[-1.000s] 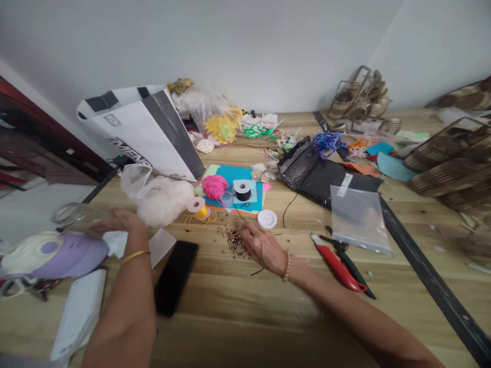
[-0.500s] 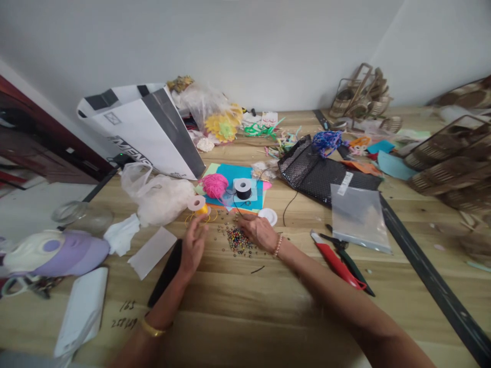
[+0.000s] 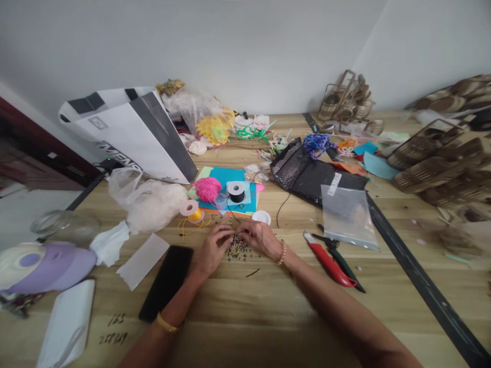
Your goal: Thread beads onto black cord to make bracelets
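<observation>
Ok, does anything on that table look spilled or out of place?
The beads lie loose on the bare tabletop, some apart from the main cluster: possibly spilled, possibly laid out so. At far left, the glass jar appears to lie on its side rather than standing.

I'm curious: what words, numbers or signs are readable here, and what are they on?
"MENS": white bag, plus a crossed-box sign; smaller lower print is too blurred.
"165": handwritten on the table.
"258369": beneath it, fourth digit uncertain.
White label on the black pouch: too small to read.
</observation>
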`<state>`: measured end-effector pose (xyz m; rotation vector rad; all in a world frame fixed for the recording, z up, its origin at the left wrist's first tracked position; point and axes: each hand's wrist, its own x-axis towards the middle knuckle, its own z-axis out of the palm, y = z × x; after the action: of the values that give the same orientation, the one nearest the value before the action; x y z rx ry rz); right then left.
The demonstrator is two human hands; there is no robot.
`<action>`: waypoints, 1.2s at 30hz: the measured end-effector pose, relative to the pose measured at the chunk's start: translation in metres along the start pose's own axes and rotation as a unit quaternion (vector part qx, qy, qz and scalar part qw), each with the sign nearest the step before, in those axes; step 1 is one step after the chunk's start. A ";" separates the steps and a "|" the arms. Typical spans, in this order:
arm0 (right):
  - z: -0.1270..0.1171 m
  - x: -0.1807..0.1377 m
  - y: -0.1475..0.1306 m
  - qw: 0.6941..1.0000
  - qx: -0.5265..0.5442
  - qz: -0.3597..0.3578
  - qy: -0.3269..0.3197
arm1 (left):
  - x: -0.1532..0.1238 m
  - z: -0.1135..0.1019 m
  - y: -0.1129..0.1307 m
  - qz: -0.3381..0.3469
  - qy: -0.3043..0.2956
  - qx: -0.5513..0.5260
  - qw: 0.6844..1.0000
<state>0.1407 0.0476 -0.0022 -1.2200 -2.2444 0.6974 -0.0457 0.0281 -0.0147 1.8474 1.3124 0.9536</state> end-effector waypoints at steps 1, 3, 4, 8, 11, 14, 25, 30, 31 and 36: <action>0.000 0.000 0.000 1.000 0.007 0.000 0.004 | 0.001 0.001 0.000 0.006 -0.004 0.005 1.000; 0.000 0.000 -0.001 1.000 0.022 -0.002 0.011 | 0.003 0.002 -0.002 0.018 -0.007 0.011 1.000; 0.000 0.000 -0.001 0.999 0.030 -0.001 0.014 | 0.003 0.003 -0.003 0.023 -0.007 0.012 1.000; 0.002 -0.001 -0.003 0.996 0.079 0.004 0.037 | 0.004 0.006 -0.010 0.039 0.005 0.013 0.999; 0.002 -0.003 -0.003 0.989 0.136 0.018 0.049 | 0.004 0.007 -0.012 0.041 0.011 0.017 0.999; 0.002 -0.004 -0.002 0.979 0.193 0.039 0.051 | 0.005 0.007 -0.012 0.045 0.012 0.021 0.999; 0.010 -0.002 0.009 0.874 0.464 0.129 0.060 | 0.004 0.007 -0.006 0.064 0.009 0.069 0.996; 0.009 -0.002 0.011 0.845 0.508 0.158 0.048 | 0.006 0.008 -0.002 0.064 0.009 0.106 0.992; 0.010 -0.002 0.013 0.836 0.524 0.154 0.046 | 0.007 0.009 -0.001 0.065 0.007 0.108 0.992; 0.013 -0.001 0.017 0.779 0.612 0.134 0.019 | 0.013 0.010 0.001 0.061 -0.004 0.092 0.994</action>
<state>0.1435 0.0518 -0.0236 -0.7767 -1.0400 1.7991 -0.0336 0.0387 -0.0171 2.0898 1.3318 0.9123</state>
